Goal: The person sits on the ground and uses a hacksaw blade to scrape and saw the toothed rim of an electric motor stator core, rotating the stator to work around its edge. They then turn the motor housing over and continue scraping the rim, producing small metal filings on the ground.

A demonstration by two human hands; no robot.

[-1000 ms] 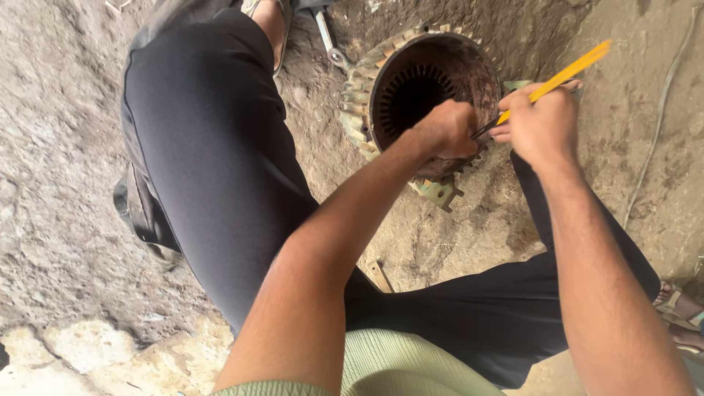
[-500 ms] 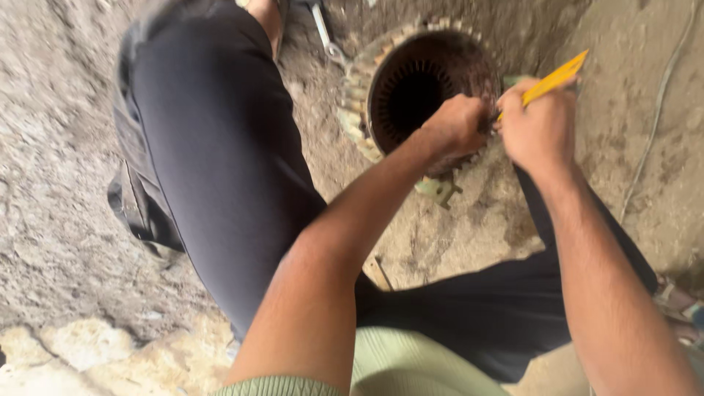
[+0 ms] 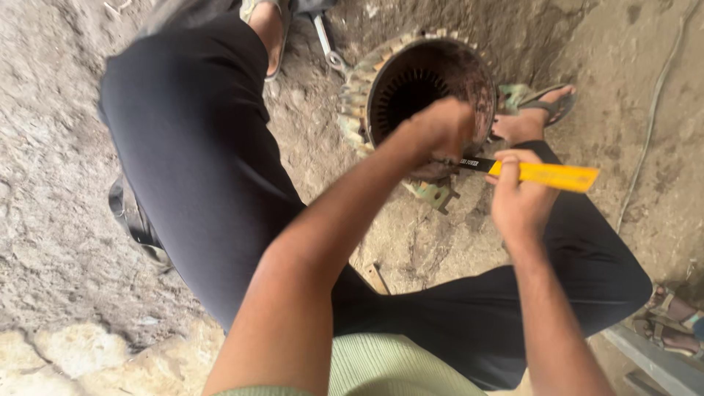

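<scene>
Rough dirt ground [image 3: 51,183] carries a round motor stator housing [image 3: 411,92] at far centre, its open bore facing up and its rim ringed with windings. Left hand [image 3: 440,128] rests at the near rim of the housing, fingers curled into a closed fist; blur hides whatever they hold. Right hand [image 3: 521,198] sits just right of it, fingers wrapped tight around a yellow-handled tool [image 3: 546,174] whose dark tip points toward the left hand. Black trousers [image 3: 191,147] flank the housing. A spanner [image 3: 326,44] lies far left of the housing, and a sandalled foot [image 3: 535,114] rests at its right.
</scene>
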